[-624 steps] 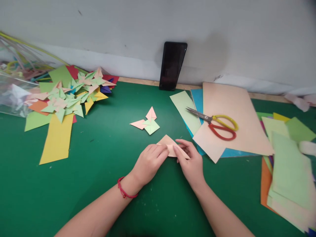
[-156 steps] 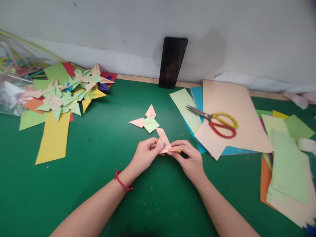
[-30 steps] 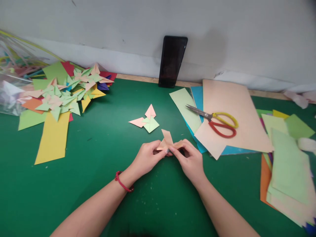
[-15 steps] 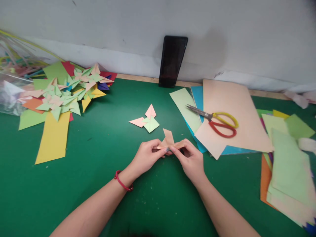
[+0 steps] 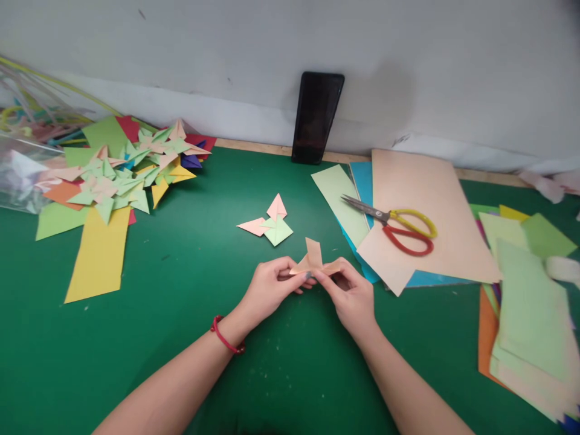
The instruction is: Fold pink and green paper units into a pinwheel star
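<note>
Between my two hands is a folded piece of peach paper [image 5: 312, 258], with one flap standing up in its middle. My left hand [image 5: 275, 284] pinches its left end between thumb and fingers. On the other end, my right hand [image 5: 351, 290] grips the paper the same way, the thumbs almost meeting at the lower edge. Just beyond the hands lies a folded paper piece [image 5: 278, 229], a light green square with two pink points. My fingertips behind the peach paper are partly hidden.
Scissors [image 5: 389, 219] with yellow and red handles rest on paper sheets [image 5: 426, 181] at right. A dark phone [image 5: 318, 118] leans on the wall. Folded paper stars [image 5: 120, 181] heap at left beside a clear plastic bag [image 5: 27, 175]. More coloured paper [image 5: 532, 308] lies far right.
The upright flap of the peach paper has tilted slightly, its top now further right. Both hands keep their hold; the whole view has shifted a little.
</note>
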A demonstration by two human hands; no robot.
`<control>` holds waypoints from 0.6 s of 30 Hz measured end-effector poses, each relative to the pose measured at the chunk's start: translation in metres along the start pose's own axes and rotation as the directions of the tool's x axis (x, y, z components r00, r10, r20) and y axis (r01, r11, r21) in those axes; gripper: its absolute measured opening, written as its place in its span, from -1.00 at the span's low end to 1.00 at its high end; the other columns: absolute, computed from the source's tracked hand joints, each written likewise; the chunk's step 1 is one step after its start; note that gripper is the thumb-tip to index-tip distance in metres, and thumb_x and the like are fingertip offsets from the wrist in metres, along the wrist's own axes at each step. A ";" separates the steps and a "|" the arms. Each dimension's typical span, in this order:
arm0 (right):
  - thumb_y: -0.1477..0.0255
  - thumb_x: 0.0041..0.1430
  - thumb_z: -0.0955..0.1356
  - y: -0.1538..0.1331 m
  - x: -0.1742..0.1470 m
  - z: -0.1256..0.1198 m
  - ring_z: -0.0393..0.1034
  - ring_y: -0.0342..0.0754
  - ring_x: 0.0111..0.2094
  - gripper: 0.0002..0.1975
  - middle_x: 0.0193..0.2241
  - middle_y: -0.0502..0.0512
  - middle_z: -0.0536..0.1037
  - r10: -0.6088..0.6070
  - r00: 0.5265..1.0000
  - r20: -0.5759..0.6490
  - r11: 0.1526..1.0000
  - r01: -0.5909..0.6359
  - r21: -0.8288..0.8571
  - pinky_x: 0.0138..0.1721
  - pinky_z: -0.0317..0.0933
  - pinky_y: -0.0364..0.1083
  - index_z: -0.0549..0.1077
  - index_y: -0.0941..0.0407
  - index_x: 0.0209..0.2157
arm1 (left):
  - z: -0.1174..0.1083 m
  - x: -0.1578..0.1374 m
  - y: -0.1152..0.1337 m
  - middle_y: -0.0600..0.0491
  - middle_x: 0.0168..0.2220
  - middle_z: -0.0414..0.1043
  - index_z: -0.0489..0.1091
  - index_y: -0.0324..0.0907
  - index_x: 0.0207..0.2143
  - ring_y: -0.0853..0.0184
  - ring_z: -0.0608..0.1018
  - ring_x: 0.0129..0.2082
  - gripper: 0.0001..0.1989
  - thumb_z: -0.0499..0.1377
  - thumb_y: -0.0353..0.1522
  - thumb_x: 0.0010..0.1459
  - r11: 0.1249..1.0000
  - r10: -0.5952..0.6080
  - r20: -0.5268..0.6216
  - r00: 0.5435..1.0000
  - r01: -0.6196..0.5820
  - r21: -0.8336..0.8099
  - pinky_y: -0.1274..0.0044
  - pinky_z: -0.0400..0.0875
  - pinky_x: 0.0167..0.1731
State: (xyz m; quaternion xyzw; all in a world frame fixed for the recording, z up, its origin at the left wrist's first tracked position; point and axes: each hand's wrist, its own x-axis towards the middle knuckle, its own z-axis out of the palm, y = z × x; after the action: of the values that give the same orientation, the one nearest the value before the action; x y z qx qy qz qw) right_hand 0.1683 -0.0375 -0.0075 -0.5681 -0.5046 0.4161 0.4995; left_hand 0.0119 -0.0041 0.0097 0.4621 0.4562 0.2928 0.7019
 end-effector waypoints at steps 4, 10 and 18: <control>0.44 0.06 0.37 0.000 0.000 0.000 0.28 -0.12 -0.43 -0.92 -0.51 -0.02 0.35 0.004 1.000 -0.001 1.000 -0.004 0.007 -0.38 0.15 -0.11 0.43 0.10 -0.49 | 0.001 0.000 0.000 -0.04 -0.41 0.55 0.33 -0.27 -0.48 0.29 0.59 -0.34 -0.80 0.21 -0.30 0.02 1.000 -0.003 -0.022 1.000 0.003 -0.013 0.58 0.47 -0.42; 0.43 0.05 0.38 -0.002 0.001 0.001 0.27 -0.12 -0.44 -0.91 -0.52 -0.02 0.36 0.023 1.000 -0.014 0.999 -0.023 0.024 -0.39 0.16 -0.11 0.43 0.10 -0.50 | 0.000 0.002 -0.001 -0.06 -0.38 0.56 0.32 -0.26 -0.48 0.30 0.59 -0.33 -0.81 0.20 -0.31 0.04 0.999 -0.033 -0.002 0.999 0.033 -0.037 0.60 0.45 -0.43; 0.43 0.04 0.38 0.000 0.002 0.000 0.27 -0.12 -0.43 -0.92 -0.51 -0.01 0.37 0.064 0.997 -0.033 0.997 -0.063 0.045 -0.39 0.15 -0.12 0.44 0.11 -0.49 | 0.000 0.003 0.001 -0.09 -0.35 0.56 0.34 -0.27 -0.46 0.27 0.59 -0.30 -0.79 0.18 -0.28 0.05 0.996 -0.058 0.023 0.998 0.060 -0.073 0.57 0.45 -0.42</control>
State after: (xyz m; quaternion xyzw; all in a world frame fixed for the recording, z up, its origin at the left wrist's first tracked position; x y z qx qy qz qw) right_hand 0.1681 -0.0354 -0.0070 -0.5799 -0.4684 0.4327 0.5070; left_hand 0.0126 -0.0014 0.0095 0.4253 0.4514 0.2837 0.7314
